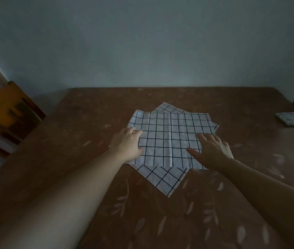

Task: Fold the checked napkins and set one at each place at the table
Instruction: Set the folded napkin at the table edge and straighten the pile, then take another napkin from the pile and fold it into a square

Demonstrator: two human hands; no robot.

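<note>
1. Checked white cloth napkins with thin dark grid lines (169,137) lie stacked in the middle of a brown table covered in a pale leaf-print cloth (196,212). The top napkin lies flat and square-on; corners of another, turned diagonally, stick out beneath it at the far edge and the near edge.
2. Left hand (127,145): resting on the left edge of the top napkin, fingers bent onto the cloth, palm down. Grip on the fabric: cannot tell.
3. Right hand (212,150): flat on the right part of the top napkin, fingers spread wide, holding nothing.
4. Small folded checked cloth (293,120) lies at the far right edge of the table, well apart from the stack.
5. Wooden chair with an orange back (4,112) stands left of the table.
6. Lighting dim; pale blue-grey wall (142,42) behind.
</note>
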